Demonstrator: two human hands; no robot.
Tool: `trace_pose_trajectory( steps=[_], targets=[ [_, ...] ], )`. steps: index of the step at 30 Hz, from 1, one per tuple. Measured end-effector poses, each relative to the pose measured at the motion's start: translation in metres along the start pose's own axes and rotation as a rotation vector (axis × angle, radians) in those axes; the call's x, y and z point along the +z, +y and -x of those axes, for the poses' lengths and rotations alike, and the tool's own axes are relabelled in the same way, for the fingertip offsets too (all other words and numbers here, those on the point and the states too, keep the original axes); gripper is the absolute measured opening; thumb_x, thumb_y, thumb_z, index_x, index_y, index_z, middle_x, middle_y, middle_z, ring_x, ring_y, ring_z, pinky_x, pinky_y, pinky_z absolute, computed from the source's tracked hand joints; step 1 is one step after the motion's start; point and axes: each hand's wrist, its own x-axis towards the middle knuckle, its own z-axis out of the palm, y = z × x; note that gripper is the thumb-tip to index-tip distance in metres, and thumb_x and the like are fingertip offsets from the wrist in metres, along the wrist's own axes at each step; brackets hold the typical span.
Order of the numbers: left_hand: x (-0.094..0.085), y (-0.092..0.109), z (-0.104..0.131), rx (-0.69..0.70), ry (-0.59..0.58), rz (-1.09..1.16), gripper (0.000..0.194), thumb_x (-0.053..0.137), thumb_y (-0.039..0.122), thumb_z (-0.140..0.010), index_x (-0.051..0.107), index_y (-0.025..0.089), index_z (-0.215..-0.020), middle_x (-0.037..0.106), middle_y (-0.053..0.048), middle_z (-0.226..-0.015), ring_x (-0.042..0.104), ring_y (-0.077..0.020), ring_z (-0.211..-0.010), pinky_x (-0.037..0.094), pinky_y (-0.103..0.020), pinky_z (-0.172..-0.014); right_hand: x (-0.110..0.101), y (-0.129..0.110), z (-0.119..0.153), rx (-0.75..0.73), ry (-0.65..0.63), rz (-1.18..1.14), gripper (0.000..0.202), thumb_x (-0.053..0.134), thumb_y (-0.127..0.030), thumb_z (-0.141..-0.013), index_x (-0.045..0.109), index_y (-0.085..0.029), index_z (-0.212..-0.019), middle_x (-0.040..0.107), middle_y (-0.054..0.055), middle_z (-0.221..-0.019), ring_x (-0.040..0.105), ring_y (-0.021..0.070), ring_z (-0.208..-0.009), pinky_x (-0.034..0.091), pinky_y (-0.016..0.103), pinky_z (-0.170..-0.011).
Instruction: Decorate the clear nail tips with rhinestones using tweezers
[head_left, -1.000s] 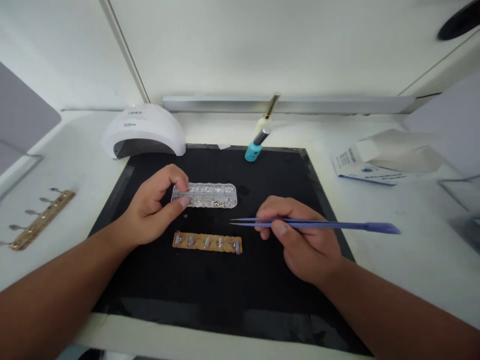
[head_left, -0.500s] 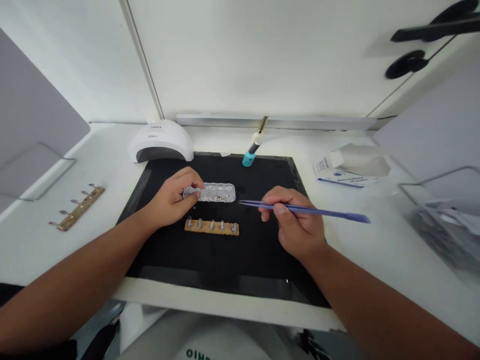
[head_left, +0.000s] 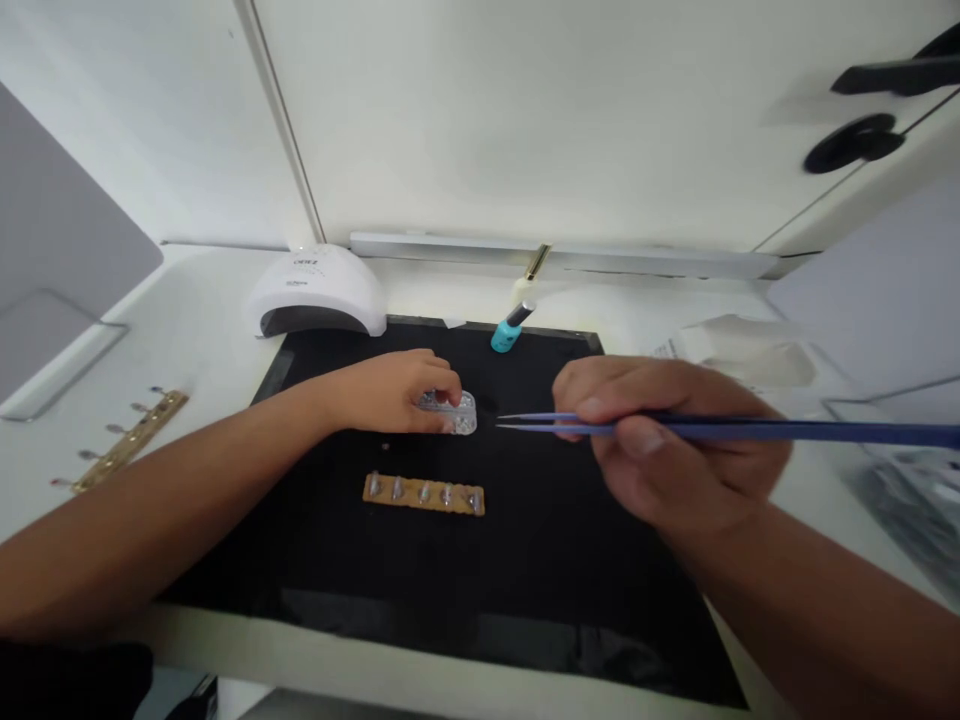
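Observation:
My left hand (head_left: 401,392) is closed over a clear compartment case (head_left: 466,414), thumb and fingers on it, hiding most of it. Small shiny pieces show in the case's visible end. My right hand (head_left: 675,450) grips a pair of blue tweezers (head_left: 536,421) between thumb and fingers. The tweezers lie almost level, their slightly parted tips pointing left and appearing just right of the case, with nothing visible between them. Nearer to me lies a gold-brown strip (head_left: 412,494) bearing several clear nail tips. A tiny piece (head_left: 385,447) sits on the mat above it.
A black mat (head_left: 337,560) covers the middle of the white desk. Behind it stand a white nail lamp (head_left: 319,290), a turquoise polish bottle (head_left: 508,336) and a gold-capped bottle (head_left: 535,270). Another strip of nail tips (head_left: 131,440) lies left, an opened box (head_left: 750,350) right.
My right hand with the tweezers has risen closer to the camera. My left hand has shifted right across the case and covers more of it. The view has shifted slightly.

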Motion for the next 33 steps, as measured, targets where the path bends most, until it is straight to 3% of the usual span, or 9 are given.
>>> trace_pose_trajectory(
  steps=[5, 12, 19, 24, 33],
  targets=[
    [0.012, -0.022, -0.014, 0.034, -0.003, 0.059, 0.012, 0.063, 0.02, -0.085, 0.066, 0.017, -0.095, 0.063, -0.003, -0.088, 0.058, -0.0163, -0.083, 0.045, -0.028, -0.076, 0.003, 0.033, 0.002, -0.057, -0.141, 0.048, 0.013, 0.055, -0.026, -0.091, 0.066, -0.02, -0.091, 0.065, 0.004, -0.071, 0.061, 0.016, -0.06, 0.05, 0.032, -0.054],
    [0.022, -0.031, -0.011, 0.031, 0.073, 0.186, 0.01, 0.056, 0.02, -0.093, 0.064, 0.016, -0.097, 0.063, -0.002, -0.085, 0.057, -0.014, -0.082, 0.045, -0.026, -0.075, 0.005, 0.063, 0.011, 0.085, -0.301, 0.121, 0.015, 0.05, -0.008, -0.087, 0.061, -0.017, -0.091, 0.063, 0.003, -0.071, 0.059, 0.0148, -0.065, 0.05, 0.031, -0.058],
    [0.02, -0.028, -0.013, 0.039, 0.051, 0.268, 0.011, 0.056, 0.013, -0.091, 0.065, 0.014, -0.095, 0.065, -0.001, -0.082, 0.056, -0.013, -0.081, 0.043, -0.025, -0.074, 0.009, 0.065, 0.01, 0.114, -0.523, 0.18, 0.012, 0.046, -0.011, -0.093, 0.055, -0.019, -0.097, 0.063, 0.004, -0.077, 0.061, 0.0162, -0.074, 0.053, 0.035, -0.071],
    [0.018, -0.026, -0.013, 0.039, 0.033, 0.266, 0.012, 0.053, 0.013, -0.092, 0.065, 0.015, -0.093, 0.065, 0.001, -0.08, 0.054, -0.0123, -0.081, 0.042, -0.025, -0.075, 0.009, 0.063, 0.008, 0.155, -0.543, 0.179, 0.011, 0.045, -0.016, -0.097, 0.055, -0.019, -0.099, 0.064, 0.004, -0.08, 0.062, 0.016, -0.077, 0.055, 0.036, -0.076],
    [0.018, -0.025, -0.013, 0.04, 0.042, 0.227, 0.012, 0.054, 0.014, -0.092, 0.065, 0.017, -0.091, 0.064, 0.002, -0.076, 0.055, -0.0115, -0.077, 0.043, -0.025, -0.072, 0.006, 0.062, 0.008, 0.214, -0.551, 0.158, 0.014, 0.052, -0.011, -0.091, 0.057, -0.018, -0.102, 0.068, 0.006, -0.084, 0.064, 0.0189, -0.08, 0.056, 0.037, -0.078]
  ],
)
